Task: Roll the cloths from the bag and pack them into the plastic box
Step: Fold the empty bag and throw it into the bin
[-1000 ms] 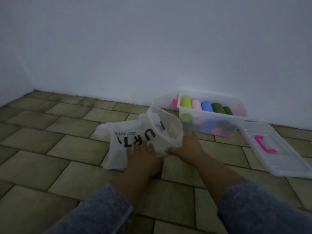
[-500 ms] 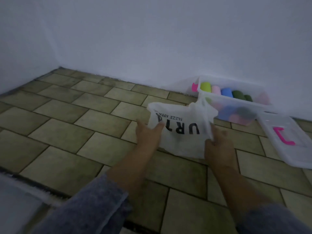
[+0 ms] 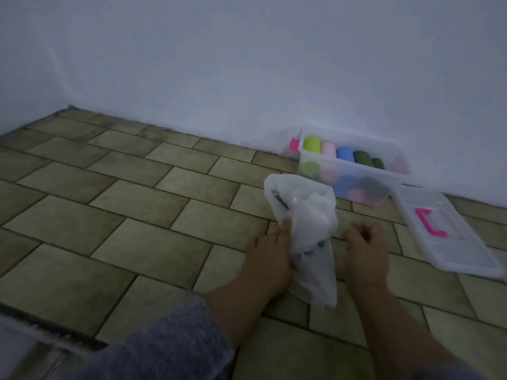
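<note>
Left hand (image 3: pixel 274 255): thumb and fingers pinch the white translucent plastic bag (image 3: pixel 310 215) at its crumpled middle.
Right hand (image 3: pixel 365 250): fingers curled, holding nothing, just right of the bag.
Bag: one, bunched, hanging limp with black print partly visible; contents can't be made out.
Clear plastic box (image 3: pixel 356 167): one, open, on the olive tiled floor (image 3: pixel 137 201) against the wall, beyond the hands.
Rolled cloths (image 3: pixel 346 154): six in the top row (lime, pink, blue, two dark green, pale pink); lower layer blurred, uncountable.
Clear flat lid (image 3: pixel 450 253): one, pink handle (image 3: pixel 428 223), on the floor right of the box.
</note>
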Action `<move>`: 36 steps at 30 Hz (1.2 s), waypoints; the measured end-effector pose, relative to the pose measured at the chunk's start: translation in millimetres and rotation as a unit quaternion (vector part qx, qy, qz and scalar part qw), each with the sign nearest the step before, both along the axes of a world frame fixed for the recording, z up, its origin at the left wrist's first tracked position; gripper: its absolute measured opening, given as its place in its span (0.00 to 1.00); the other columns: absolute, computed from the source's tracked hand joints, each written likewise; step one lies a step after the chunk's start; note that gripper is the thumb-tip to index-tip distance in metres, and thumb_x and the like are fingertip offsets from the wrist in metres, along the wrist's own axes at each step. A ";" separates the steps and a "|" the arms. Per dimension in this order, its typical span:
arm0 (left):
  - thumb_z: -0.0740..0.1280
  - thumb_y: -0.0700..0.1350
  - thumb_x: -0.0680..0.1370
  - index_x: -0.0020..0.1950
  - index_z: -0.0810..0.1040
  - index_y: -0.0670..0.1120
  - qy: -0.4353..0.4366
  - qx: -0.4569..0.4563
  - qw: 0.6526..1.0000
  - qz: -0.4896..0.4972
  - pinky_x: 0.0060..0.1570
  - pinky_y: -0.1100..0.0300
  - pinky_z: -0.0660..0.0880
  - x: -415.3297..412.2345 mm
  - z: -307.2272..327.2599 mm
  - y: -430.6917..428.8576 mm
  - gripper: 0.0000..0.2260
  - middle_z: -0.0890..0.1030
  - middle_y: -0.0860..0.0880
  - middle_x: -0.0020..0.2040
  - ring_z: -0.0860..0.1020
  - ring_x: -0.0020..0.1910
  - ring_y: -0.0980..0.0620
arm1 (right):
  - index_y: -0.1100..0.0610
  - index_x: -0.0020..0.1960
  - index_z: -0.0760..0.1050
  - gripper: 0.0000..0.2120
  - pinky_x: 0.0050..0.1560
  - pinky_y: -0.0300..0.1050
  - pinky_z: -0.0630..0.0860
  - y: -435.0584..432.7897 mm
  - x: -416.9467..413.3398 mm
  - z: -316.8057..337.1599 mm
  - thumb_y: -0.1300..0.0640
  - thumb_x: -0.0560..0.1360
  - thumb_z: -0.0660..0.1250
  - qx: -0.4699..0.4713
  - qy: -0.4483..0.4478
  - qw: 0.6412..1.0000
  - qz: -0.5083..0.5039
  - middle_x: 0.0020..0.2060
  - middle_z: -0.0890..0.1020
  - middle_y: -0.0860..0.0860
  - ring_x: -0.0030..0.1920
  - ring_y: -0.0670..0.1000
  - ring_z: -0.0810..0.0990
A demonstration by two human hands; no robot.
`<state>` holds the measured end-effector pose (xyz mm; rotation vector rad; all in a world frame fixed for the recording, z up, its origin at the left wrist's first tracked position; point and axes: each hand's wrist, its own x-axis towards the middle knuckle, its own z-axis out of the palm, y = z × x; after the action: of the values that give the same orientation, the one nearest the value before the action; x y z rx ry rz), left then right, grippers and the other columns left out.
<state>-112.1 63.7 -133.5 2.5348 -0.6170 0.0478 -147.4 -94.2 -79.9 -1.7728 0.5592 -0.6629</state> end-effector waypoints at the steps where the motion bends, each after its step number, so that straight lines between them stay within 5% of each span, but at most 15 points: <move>1: 0.62 0.51 0.77 0.76 0.37 0.52 0.001 0.013 0.999 -0.033 0.72 0.41 0.51 -1.9 -1.5 -2.4 0.39 0.59 0.47 0.76 0.61 0.72 0.45 | 0.52 0.48 0.73 0.10 0.41 0.46 0.71 -10.3 16.5 10.7 0.54 0.68 0.67 0.047 0.006 0.999 0.017 0.43 0.77 0.50 0.43 0.52 0.75; 6: 0.63 0.45 0.73 0.77 0.47 0.49 -0.028 0.063 0.991 -0.116 0.72 0.44 0.41 10.5 0.0 -10.2 0.37 0.66 0.45 0.72 0.64 0.70 0.44 | 0.44 0.63 0.72 0.25 0.61 0.56 0.72 -41.9 83.1 39.2 0.45 0.67 0.72 0.168 0.156 0.940 0.251 0.62 0.74 0.53 0.57 0.56 0.75; 8: 0.62 0.45 0.73 0.77 0.51 0.48 -0.038 0.025 0.993 -0.112 0.72 0.48 0.43 16.1 1.1 -8.8 0.34 0.68 0.45 0.71 0.66 0.68 0.44 | 0.38 0.60 0.74 0.26 0.63 0.57 0.71 -41.7 83.3 47.4 0.45 0.63 0.74 0.066 0.196 0.913 0.352 0.61 0.75 0.51 0.59 0.56 0.74; 12: 0.65 0.51 0.74 0.69 0.63 0.46 -0.019 -0.204 0.979 -0.004 0.62 0.53 0.70 27.6 5.5 -5.0 0.25 0.67 0.44 0.67 0.70 0.62 0.46 | 0.30 0.52 0.76 0.16 0.54 0.37 0.70 -25.5 48.9 51.9 0.50 0.70 0.70 -0.216 0.196 0.856 0.427 0.56 0.75 0.32 0.56 0.35 0.73; 15: 0.67 0.51 0.75 0.73 0.58 0.47 0.034 -0.167 0.985 -0.010 0.61 0.60 0.66 37.8 12.5 1.2 0.30 0.64 0.45 0.70 0.69 0.63 0.50 | 0.32 0.65 0.66 0.25 0.70 0.51 0.62 -15.7 -3.1 13.9 0.38 0.69 0.67 -0.364 0.163 0.805 0.439 0.71 0.59 0.32 0.72 0.39 0.58; 17: 0.70 0.51 0.73 0.73 0.58 0.50 0.138 -0.145 0.976 -0.082 0.63 0.61 0.68 46.4 20.1 9.1 0.32 0.66 0.47 0.69 0.70 0.62 0.55 | 0.30 0.71 0.51 0.40 0.71 0.61 0.50 -5.7 -27.1 -10.0 0.27 0.62 0.63 -0.452 0.221 0.765 0.403 0.74 0.45 0.34 0.75 0.46 0.42; 19: 0.75 0.49 0.69 0.67 0.58 0.53 0.210 -0.179 0.955 -0.111 0.54 0.65 0.75 56.8 29.3 17.2 0.34 0.69 0.50 0.64 0.73 0.56 0.60 | 0.30 0.72 0.44 0.46 0.70 0.66 0.46 3.0 -32.2 -25.2 0.25 0.60 0.63 -0.486 0.256 0.748 0.372 0.74 0.37 0.37 0.75 0.50 0.35; 22: 0.76 0.47 0.68 0.63 0.60 0.52 0.278 -0.216 0.936 -0.027 0.39 0.67 0.74 64.6 39.8 17.3 0.31 0.69 0.49 0.64 0.74 0.53 0.57 | 0.33 0.72 0.52 0.41 0.70 0.66 0.48 7.5 -28.2 -25.7 0.30 0.64 0.66 -0.469 0.250 0.773 0.346 0.75 0.41 0.39 0.75 0.51 0.37; 26: 0.73 0.54 0.69 0.70 0.63 0.50 0.175 -0.099 0.977 0.075 0.52 0.57 0.70 49.0 35.8 -5.2 0.34 0.61 0.46 0.72 0.69 0.60 0.50 | 0.36 0.70 0.62 0.31 0.70 0.62 0.58 -17.2 -39.7 -20.8 0.40 0.70 0.67 -0.442 0.238 0.829 0.246 0.76 0.51 0.44 0.76 0.52 0.47; 29: 0.63 0.68 0.69 0.75 0.55 0.52 0.096 0.104 0.990 -0.028 0.70 0.42 0.53 19.8 21.7 -33.4 0.40 0.49 0.48 0.78 0.52 0.75 0.45 | 0.38 0.69 0.66 0.29 0.68 0.60 0.63 -55.0 -62.1 -19.9 0.42 0.69 0.68 -0.417 0.259 0.861 0.132 0.76 0.55 0.46 0.75 0.53 0.52; 31: 0.56 0.75 0.66 0.76 0.50 0.55 0.057 0.169 0.977 -0.118 0.70 0.38 0.44 -0.8 14.8 -59.5 0.44 0.42 0.50 0.78 0.42 0.76 0.45 | 0.37 0.70 0.63 0.31 0.68 0.64 0.61 -78.0 -81.6 -22.3 0.38 0.68 0.66 -0.401 0.303 0.863 0.054 0.76 0.53 0.45 0.75 0.54 0.50; 36: 0.45 0.80 0.61 0.75 0.45 0.59 0.015 0.218 0.956 -0.194 0.67 0.34 0.40 -30.5 0.0 -101.3 0.47 0.41 0.50 0.78 0.38 0.75 0.43 | 0.34 0.72 0.54 0.38 0.67 0.69 0.58 -95.8 -118.7 -41.4 0.29 0.66 0.61 -0.371 0.342 0.863 -0.012 0.76 0.46 0.42 0.76 0.56 0.45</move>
<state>-142.6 -37.7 -133.5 2.7620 -1.2156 -0.2978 -266.1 -190.0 -121.4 -2.7699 0.8722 -0.2334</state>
